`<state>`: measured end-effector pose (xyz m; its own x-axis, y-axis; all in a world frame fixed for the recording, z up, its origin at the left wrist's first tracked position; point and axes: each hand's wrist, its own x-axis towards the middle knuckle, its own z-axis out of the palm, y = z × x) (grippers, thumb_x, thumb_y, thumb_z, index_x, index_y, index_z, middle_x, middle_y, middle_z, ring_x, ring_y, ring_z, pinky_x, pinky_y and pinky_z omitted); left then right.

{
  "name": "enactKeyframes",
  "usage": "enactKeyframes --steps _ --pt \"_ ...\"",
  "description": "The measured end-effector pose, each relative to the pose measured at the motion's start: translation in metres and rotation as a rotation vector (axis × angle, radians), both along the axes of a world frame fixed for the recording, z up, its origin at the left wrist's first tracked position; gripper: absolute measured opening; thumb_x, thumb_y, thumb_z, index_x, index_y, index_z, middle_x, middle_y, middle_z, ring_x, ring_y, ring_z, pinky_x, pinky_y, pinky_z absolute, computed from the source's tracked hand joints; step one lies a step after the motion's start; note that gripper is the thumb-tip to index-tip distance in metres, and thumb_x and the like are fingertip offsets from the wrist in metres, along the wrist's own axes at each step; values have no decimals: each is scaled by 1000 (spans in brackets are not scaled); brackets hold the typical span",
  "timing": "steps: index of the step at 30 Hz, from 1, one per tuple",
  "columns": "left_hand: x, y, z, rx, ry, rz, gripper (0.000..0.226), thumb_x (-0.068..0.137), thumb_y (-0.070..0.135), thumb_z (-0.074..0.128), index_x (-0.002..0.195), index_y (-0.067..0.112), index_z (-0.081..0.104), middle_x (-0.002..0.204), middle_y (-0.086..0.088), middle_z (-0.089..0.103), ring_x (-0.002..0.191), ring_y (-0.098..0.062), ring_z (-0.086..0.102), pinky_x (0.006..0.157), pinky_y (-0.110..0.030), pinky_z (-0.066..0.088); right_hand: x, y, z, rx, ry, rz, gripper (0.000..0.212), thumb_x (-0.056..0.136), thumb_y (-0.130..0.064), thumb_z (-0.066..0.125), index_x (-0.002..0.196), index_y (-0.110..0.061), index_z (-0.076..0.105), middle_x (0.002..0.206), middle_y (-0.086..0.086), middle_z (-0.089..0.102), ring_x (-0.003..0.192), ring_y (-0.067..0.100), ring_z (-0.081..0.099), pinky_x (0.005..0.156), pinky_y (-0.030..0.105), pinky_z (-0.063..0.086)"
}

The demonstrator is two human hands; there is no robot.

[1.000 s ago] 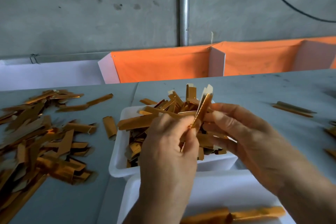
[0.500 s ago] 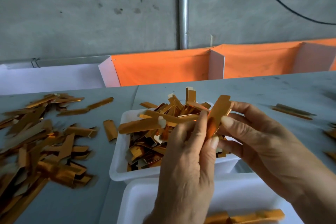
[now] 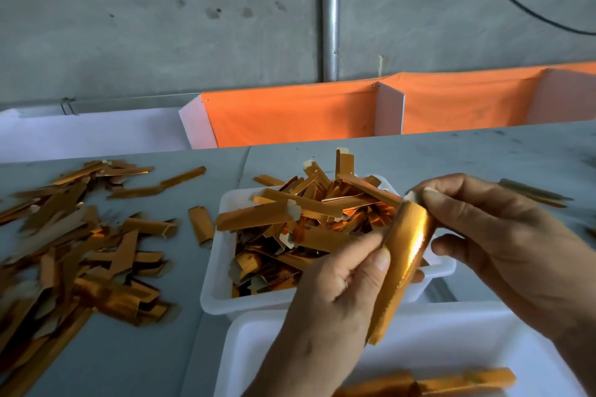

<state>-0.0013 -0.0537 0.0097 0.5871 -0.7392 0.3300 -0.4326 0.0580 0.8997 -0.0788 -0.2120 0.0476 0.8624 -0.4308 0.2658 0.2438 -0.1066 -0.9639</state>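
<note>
Both hands hold one gold strip (image 3: 404, 263) over the right front corner of the full tub (image 3: 214, 267). The left hand (image 3: 325, 309) grips the strip's middle, thumb pressed on its face. The right hand (image 3: 503, 245) pinches its upper end between thumb and forefinger. The strip stands tilted, its lower end reaching past the tub's front rim and over a second tub (image 3: 435, 332), which touches the full one. Left of the full tub, a loose pile (image 3: 74, 251) of strips lies on the worktop (image 3: 180, 348).
</note>
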Motion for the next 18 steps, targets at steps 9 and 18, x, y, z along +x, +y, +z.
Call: enactKeyframes --steps 9,18 --pt "0 -17 -6 131 -644 396 63 84 59 46 140 29 41 113 13 53 101 -3 53 77 -14 48 1 8 -1 19 47 -70 26 57 -33 66 70 -11 70 77 14 72 70 24 71 62 22 56" --pt "5 -12 -4 -16 -745 441 52 85 42 48 131 19 56 116 10 62 109 -6 55 88 -22 49 -5 0 2 179 80 111 39 48 -36 88 75 -11 73 79 16 71 70 22 70 59 24 56"
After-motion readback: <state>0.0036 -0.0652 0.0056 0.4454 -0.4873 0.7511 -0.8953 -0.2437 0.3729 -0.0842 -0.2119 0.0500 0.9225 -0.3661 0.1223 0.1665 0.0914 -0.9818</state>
